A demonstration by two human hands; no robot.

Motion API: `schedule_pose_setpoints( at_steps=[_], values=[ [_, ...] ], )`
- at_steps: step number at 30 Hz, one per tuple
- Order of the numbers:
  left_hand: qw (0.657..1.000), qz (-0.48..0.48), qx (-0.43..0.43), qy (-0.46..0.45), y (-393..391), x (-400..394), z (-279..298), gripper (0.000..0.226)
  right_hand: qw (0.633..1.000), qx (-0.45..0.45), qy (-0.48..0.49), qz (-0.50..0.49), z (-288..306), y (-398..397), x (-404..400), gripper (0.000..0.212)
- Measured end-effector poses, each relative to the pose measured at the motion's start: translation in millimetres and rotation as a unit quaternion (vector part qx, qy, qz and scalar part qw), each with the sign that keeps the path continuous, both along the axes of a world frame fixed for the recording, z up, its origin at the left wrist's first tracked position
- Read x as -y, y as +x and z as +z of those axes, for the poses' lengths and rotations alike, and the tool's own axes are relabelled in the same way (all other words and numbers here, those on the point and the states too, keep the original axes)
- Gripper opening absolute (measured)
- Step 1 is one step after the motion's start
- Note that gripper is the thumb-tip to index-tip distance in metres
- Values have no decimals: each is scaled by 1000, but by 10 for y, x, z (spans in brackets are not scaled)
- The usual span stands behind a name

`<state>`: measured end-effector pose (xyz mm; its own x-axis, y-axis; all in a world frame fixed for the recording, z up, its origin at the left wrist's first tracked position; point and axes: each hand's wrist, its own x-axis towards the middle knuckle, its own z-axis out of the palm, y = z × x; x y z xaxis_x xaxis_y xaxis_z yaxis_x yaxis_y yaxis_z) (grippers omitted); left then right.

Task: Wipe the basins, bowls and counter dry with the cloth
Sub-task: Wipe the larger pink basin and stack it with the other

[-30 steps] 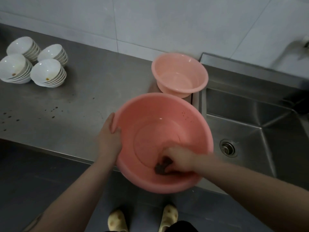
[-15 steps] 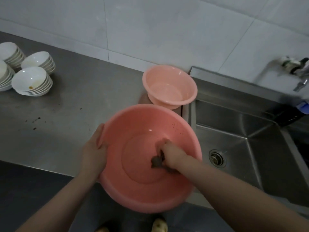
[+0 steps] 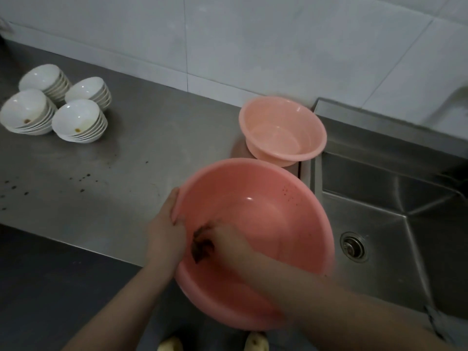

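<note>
1. The big pink basin (image 3: pixel 255 211) is held tilted at the front edge of the steel table (image 3: pixel 126 173), about 5 o'clock in the view, its mouth turned up toward the person so the inside wall can be reached.
2. The left hand (image 3: pixel 166 231) holds the basin's rim at its 9 o'clock side, palm against the outside and thumb hooked over the edge; this grip probably steadies the basin against the rubbing.
3. The right hand (image 3: pixel 228 239) reaches inside, its fingers bunched around a dark cloth (image 3: pixel 201 245) and pressing it against the near-left wall, just beside the left hand. The hand is blurred, so exact finger positions cannot be told.
4. Dark specks (image 3: pixel 287 192) show on the basin's far-right wall at 2 o'clock, so that patch appears not yet wiped.
5. A smaller pink basin (image 3: pixel 282 130) sits upright at 1 o'clock, at the table's end next to the sink (image 3: pixel 392 224), near at hand, likely for its turn.
6. Four stacks of white bowls (image 3: pixel 55 107) stand at 10 o'clock, well apart from the basins; two top bowls hold brown residue.
7. Dark droplets (image 3: pixel 83 177) dot the table at 9 o'clock, so the table itself seems to need wiping too.
8. By my judgement the task is early: one basin in hand, the rest untouched.
</note>
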<state>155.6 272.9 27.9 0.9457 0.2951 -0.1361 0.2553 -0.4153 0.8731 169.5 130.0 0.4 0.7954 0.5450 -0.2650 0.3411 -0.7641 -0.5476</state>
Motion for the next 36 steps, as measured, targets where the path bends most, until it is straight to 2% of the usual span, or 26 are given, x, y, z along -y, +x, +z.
schedule_pose_setpoints(
  at_steps=[3, 6, 9, 11, 15, 18, 21, 25, 28, 31, 36],
  values=[
    [1000, -15, -9, -17, 25, -45, 25, 62, 983, -32, -154, 95, 162, -212, 363, 22],
    [1000, -23, -18, 2, 47, -69, 43, 63, 954, -4, -298, 35, 335, -209, 815, 21],
    [999, -29, -15, 13, 17, -69, 70, 63, 940, 31, -339, -30, 422, -7, 976, 16],
    [999, -29, -16, 20, -14, -63, 81, 64, 939, 60, -334, -53, 436, 170, 962, 9],
    [1000, -9, -2, 16, -32, -61, 30, 64, 931, 117, -342, -57, 380, 330, 900, 14],
    [1000, 22, 14, -17, -28, -46, -7, 63, 936, 79, -338, -54, 396, 141, 918, 23],
    [999, 27, 22, -29, -18, -25, 2, 63, 956, 16, -292, -27, 401, -160, 896, 35],
    [999, 19, 11, -23, -26, -14, 48, 64, 982, -55, -179, 15, 293, -434, 396, 30],
    [1000, 5, 8, -10, -29, -24, 44, 66, 993, -13, -114, -6, 150, -284, 65, 25],
    [1000, 1, 9, -6, 5, -55, -1, 66, 993, 66, -96, -17, -32, -2, -74, 24],
    [999, -15, 26, 15, 17, -62, -12, 58, 974, 112, -125, -150, -101, 436, 219, 22]
  ],
)
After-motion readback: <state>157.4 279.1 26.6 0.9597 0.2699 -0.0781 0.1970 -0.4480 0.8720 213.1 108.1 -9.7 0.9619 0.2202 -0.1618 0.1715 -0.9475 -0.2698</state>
